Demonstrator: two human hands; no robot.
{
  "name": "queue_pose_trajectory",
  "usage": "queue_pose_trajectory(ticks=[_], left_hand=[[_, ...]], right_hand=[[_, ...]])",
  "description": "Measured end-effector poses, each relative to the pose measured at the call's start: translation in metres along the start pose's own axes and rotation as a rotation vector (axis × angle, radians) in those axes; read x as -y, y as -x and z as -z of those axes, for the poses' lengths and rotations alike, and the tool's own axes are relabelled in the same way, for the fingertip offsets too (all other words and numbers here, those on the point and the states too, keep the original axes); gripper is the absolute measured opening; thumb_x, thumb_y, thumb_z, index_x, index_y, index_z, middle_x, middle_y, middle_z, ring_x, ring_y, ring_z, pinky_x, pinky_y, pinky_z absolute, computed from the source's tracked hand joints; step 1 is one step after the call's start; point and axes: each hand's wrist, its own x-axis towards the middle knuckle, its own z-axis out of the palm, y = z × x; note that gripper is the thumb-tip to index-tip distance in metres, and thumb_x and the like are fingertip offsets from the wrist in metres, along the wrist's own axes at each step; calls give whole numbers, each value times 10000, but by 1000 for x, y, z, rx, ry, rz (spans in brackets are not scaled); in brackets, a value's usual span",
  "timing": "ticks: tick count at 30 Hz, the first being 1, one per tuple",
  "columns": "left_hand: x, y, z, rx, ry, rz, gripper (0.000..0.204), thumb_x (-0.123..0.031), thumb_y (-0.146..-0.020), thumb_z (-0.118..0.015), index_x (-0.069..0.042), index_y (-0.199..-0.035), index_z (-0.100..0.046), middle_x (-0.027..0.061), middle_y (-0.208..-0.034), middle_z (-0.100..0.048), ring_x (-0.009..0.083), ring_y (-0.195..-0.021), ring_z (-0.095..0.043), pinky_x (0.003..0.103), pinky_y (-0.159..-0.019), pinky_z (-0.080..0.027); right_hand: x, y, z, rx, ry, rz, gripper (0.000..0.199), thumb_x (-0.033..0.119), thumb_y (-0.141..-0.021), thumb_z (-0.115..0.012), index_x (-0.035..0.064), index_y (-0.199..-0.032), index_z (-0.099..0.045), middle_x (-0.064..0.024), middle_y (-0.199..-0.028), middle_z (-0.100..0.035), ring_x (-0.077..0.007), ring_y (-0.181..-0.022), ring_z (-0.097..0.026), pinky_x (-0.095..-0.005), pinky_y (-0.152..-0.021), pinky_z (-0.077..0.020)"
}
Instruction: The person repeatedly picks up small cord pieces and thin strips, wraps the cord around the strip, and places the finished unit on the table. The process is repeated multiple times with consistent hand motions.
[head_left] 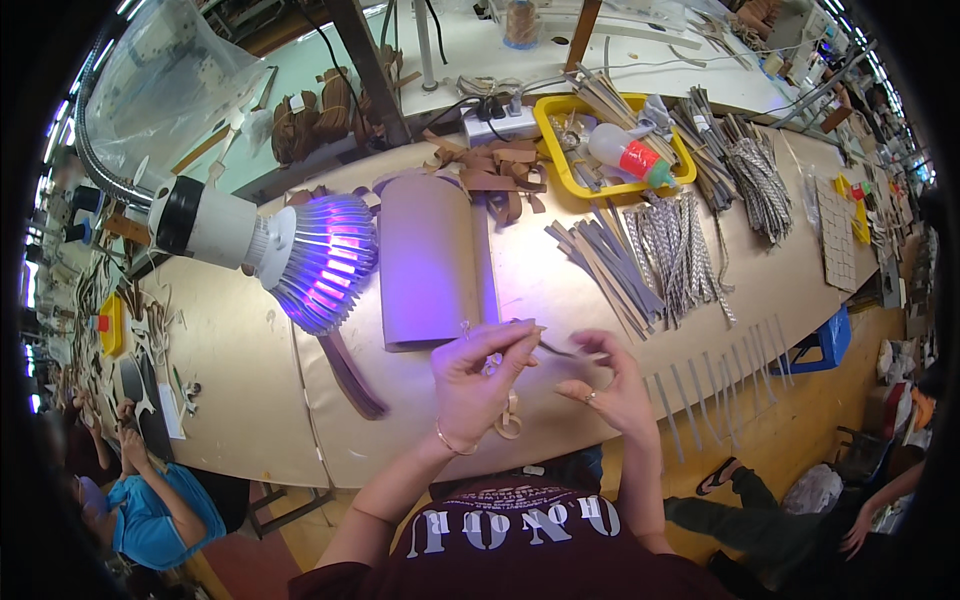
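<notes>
Near the front of the table, my left hand (480, 372) is closed, its thumb and fingertips pinching a thin dark strip (556, 350). The strip reaches out to the right toward my right hand (615, 385). That hand is curved with thumb and fingers apart, its fingertips close to the strip's free end. Below my left hand a pale looped strip (509, 418) shows; whether the hand holds it I cannot tell. Just beyond my hands lies a large brown half-round form (430, 260). A lamp (325, 260) with a finned head casts purple light on it from the left.
A yellow tray (560, 180) holds a bottle (628, 155) and small items. Bundles of grey strips (610, 265) and braided strips (680, 250) lie to the right. Separate strips (700, 390) hang over the front edge. A co-worker in blue (165, 515) sits at left.
</notes>
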Motion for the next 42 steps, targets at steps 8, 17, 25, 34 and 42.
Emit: queue_pose_trajectory(ticks=[8, 17, 25, 34, 42], left_hand=[[5, 2, -4, 187, -563, -726, 353, 25, -713, -764, -15, -1061, -720, 145, -1064, -723, 204, -720, -673, 283, -612, -509], [1, 7, -3, 249, -628, -736, 360, 10, -736, -748, -2, -1094, -707, 159, -1123, -705, 223, -781, -691, 299, -661, -529], [-1, 8, -3, 285, -687, -771, 348, -15, -721, -706, 17, -1067, -714, 177, -1115, -702, 231, -809, -696, 305, -681, -535], [4, 11, -6, 268, -654, -741, 350, 3, -727, -750, 2, -1075, -710, 158, -1126, -703, 213, -786, -684, 302, -660, -519], [5, 11, -5, 246, -641, -734, 392, 35, -722, -747, -6, -1109, -701, 151, -1128, -703, 208, -788, -684, 309, -658, -517]], right_hand=[[53, 36, -2, 75, 79, 127, 119, 32, -901, -668, -22, -995, -717, -88, -815, -669, -142, -740, -612, -269, -701, -483], [66, 40, -5, 3, 102, 181, 110, -3, -887, -665, -33, -982, -711, -84, -786, -663, -137, -728, -611, -268, -685, -480], [64, 39, -5, -16, 78, 144, 69, -1, -879, -671, -36, -930, -703, -79, -775, -656, -130, -703, -598, -262, -670, -471], [60, 36, -5, 0, 134, 175, 50, 1, -876, -661, -28, -912, -681, -80, -769, -640, -137, -678, -572, -274, -652, -453], [64, 38, -8, -26, 225, 179, 92, 58, -882, -677, 4, -952, -701, -91, -806, -666, -203, -705, -602, -315, -706, -428]])
